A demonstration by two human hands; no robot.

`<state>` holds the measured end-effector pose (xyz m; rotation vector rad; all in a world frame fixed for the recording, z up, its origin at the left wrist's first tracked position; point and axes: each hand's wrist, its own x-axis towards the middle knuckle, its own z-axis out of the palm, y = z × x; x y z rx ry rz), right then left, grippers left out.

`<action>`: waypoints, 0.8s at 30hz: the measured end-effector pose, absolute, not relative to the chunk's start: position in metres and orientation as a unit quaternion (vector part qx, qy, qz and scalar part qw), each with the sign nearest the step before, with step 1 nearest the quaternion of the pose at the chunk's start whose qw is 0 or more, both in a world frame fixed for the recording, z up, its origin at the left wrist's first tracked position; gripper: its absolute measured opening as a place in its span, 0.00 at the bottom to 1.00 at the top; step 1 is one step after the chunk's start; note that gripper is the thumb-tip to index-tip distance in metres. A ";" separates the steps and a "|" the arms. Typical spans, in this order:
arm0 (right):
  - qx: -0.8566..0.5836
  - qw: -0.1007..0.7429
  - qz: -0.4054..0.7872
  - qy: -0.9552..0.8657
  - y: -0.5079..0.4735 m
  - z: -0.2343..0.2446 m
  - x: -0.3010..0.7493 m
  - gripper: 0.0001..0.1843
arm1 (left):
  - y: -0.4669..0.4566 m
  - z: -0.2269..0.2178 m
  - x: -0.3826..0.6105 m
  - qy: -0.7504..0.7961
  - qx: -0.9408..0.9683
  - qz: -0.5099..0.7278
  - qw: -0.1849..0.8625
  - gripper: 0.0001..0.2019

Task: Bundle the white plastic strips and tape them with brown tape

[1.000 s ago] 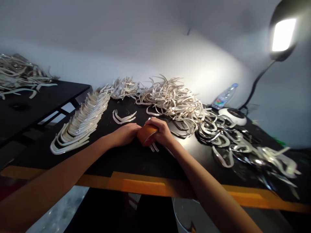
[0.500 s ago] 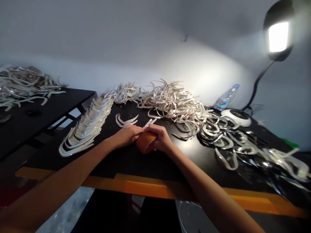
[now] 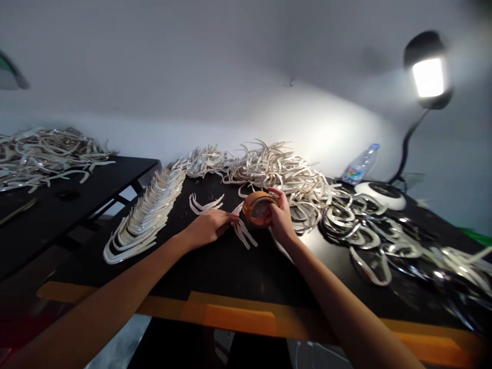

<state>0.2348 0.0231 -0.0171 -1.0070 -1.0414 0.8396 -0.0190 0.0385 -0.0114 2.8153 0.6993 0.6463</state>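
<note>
My right hand (image 3: 280,218) is shut on a round orange-brown ring, likely a roll of tape (image 3: 257,209), and its hollow middle faces me. My left hand (image 3: 207,228) lies on the black table (image 3: 246,271) with its fingers together, close to the roll. Its fingertips sit beside a few pale curved strips (image 3: 242,231) that lie under the roll. Whether those fingers touch the strips, I cannot tell. A small bunch of similar strips (image 3: 205,204) lies just beyond my left hand.
A long neat row of nested U-shaped strips (image 3: 144,218) lies to the left. Behind my hands is a tangled heap of strips (image 3: 277,171). Shiny curled loops (image 3: 357,228) spread rightward. A second black table (image 3: 77,179) holds more strips. A bottle (image 3: 360,165) and lamp (image 3: 428,77) stand at back right.
The roll has risen from the table and turned its hollow towards me in my right hand. My left hand has moved off it to the left. The view has tilted slightly upward.
</note>
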 end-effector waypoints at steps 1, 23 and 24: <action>-0.459 0.678 0.372 -0.437 0.027 -0.019 0.238 0.29 | 0.037 -0.011 -0.019 0.234 0.945 0.215 0.074 0.20; -0.620 0.600 0.172 -0.476 0.057 -0.058 0.273 0.24 | 0.026 0.002 -0.015 0.263 0.941 0.198 0.080 0.09; -0.620 0.591 0.162 -0.490 0.058 -0.060 0.275 0.24 | 0.025 0.002 -0.014 0.267 0.940 0.199 0.079 0.07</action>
